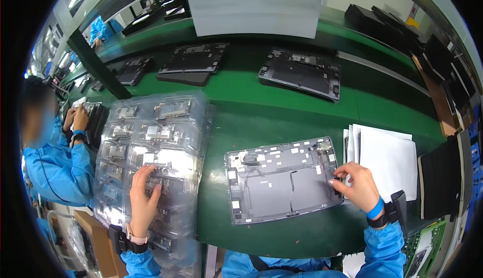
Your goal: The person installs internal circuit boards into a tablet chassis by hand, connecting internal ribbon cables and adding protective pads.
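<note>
My left hand [143, 197] is over a clear plastic tray [204, 122] whose pockets hold several circuit boards [162, 133]. Its index finger and thumb are apart, and the fingertips reach a board near the tray's middle; nothing is visibly held. In front of me on the green bench lies a flat grey device casing [271, 190], inner side up, with small white pads and a dark cable [292, 190] down its middle. At the casing's right edge, the fingers of my right hand [358, 186] are curled, thumb near index. Whatever they pinch is too small to make out.
White sheets [387, 162] are stacked right of the casing, beside black padded pieces [443, 177]. Device assemblies [302, 72] sit along the far bench, below a grey panel [256, 6]. At the left, a co-worker in blue [60, 172] handles parts. A cardboard box [100, 243] stands below.
</note>
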The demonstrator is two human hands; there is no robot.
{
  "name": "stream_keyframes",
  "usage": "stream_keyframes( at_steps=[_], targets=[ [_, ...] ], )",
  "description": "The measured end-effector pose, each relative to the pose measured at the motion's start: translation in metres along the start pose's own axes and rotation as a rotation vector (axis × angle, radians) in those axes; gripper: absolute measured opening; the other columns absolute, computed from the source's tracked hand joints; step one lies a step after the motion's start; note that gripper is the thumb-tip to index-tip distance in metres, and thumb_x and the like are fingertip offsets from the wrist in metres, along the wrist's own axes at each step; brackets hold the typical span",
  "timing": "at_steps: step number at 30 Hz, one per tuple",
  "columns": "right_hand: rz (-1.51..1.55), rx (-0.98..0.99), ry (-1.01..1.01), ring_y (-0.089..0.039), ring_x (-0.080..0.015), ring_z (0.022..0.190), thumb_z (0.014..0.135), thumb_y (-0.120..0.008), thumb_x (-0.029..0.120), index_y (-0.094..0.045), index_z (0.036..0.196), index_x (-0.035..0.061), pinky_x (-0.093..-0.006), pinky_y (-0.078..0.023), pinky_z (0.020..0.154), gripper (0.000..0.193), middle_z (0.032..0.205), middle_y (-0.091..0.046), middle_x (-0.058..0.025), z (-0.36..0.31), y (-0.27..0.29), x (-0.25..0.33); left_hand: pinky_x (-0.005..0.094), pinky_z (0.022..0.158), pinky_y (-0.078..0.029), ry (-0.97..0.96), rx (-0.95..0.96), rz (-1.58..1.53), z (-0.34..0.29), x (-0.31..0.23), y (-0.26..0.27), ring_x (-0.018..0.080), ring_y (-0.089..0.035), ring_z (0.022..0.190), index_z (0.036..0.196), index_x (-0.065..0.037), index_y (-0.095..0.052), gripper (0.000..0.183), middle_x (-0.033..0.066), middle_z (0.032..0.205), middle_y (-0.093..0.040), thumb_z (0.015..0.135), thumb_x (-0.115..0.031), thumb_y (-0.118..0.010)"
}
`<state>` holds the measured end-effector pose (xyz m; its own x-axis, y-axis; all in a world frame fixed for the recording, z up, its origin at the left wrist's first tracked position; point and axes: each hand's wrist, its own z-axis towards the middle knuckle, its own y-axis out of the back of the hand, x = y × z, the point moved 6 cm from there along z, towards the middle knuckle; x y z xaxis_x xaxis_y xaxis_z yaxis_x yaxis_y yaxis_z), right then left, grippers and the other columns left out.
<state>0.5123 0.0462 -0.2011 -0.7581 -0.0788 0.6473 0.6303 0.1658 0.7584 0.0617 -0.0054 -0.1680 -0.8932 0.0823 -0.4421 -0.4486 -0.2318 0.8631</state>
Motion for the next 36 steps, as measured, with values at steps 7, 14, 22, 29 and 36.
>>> stream_keyframes(
  at_steps=[7,14,22,29,36],
  targets=[
    [-0.117,-0.181,0.113,-0.052,-0.0253,0.078,0.065,-0.075,0.008,-0.065,0.075,0.0047,-0.035,-0.042,0.071,0.015,0.074,-0.058,-0.0051,-0.02,-0.015,0.001,0.0399,0.101,-0.035,-0.009,0.052,0.039,0.005,-0.008,-0.011,0.0346,-0.044,0.121,0.12,-0.002,-0.053,0.043,0.0185,0.125,-0.051,0.077,0.003,-0.056],
    [0.263,-0.213,0.061,-0.058,-0.022,0.079,0.071,-0.067,-0.002,-0.067,0.081,0.0025,-0.03,-0.046,0.071,0.011,0.082,-0.064,-0.0084,-0.023,-0.011,-0.01,0.0403,0.103,-0.034,0.015,0.055,0.049,0.001,-0.007,-0.011,0.0351,-0.044,0.123,0.122,-0.002,-0.052,0.044,0.0188,0.125,-0.052,0.078,0.002,-0.057],
    [0.631,-0.212,0.015,-0.059,-0.0157,0.079,0.075,-0.061,-0.005,-0.065,0.084,-0.0016,-0.0262,-0.046,0.074,0.011,0.087,-0.066,-0.0105,-0.021,-0.02,-0.008,0.0427,0.106,-0.029,0.041,0.087,0.032,-0.008,-0.006,-0.004,0.0346,-0.04,0.126,0.127,-0.003,-0.048,0.048,0.0188,0.13,-0.048,0.08,0.001,-0.056],
    [0.599,-0.244,-0.02,-0.06,-0.0122,0.074,0.078,-0.062,-0.001,-0.067,0.086,-0.0006,-0.0241,-0.047,0.069,0.01,0.08,-0.067,-0.0081,-0.027,-0.012,-0.019,0.0444,0.108,-0.025,-0.004,0.148,-0.005,-0.001,-0.016,-0.018,0.0348,-0.04,0.124,0.129,-0.002,-0.045,0.049,0.0192,0.131,-0.046,0.081,-0.002,-0.055],
    [0.676,-0.118,0.122,-0.063,-0.0138,0.084,0.085,-0.063,0.014,-0.066,0.097,0.0021,-0.0277,-0.05,0.076,0.017,0.09,-0.068,-0.0079,-0.013,-0.037,-0.008,0.0353,0.091,-0.044,-0.015,0.073,-0.01,-0.004,0.02,-0.018,0.0284,-0.05,0.114,0.127,0.003,-0.045,0.045,0.0203,0.121,-0.052,0.088,-0.018,-0.056]
  ],
)
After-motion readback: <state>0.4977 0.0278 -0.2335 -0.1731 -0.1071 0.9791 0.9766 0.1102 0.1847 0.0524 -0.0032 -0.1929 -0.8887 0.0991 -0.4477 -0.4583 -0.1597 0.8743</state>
